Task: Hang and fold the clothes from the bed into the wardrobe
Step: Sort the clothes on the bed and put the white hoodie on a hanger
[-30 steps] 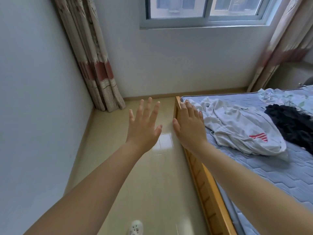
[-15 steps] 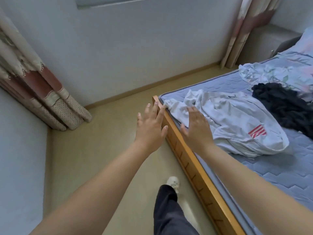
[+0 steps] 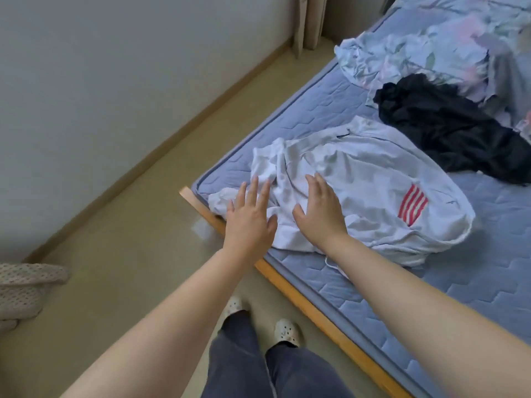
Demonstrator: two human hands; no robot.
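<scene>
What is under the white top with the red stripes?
The white top lies on the blue mattress, which shows around it. Whether anything else sits beneath its folds is covered and cannot be seen.

— Walls?
— Plain pale grey wall [image 3: 115,67] at left, edged below by a wooden skirting board [image 3: 178,136].
— Underfoot?
— Glossy beige floor [image 3: 129,239], with a soft patch of reflected light [image 3: 201,228] beside the bed corner.
— Furniture?
— Light wooden bed frame [image 3: 301,301] slanting across the right, topped by a blue quilted mattress [image 3: 474,297].
— Curtains?
— Beige curtain [image 3: 309,21] far back; cream dotted curtain hem [image 3: 26,285] bunched low left.
</scene>
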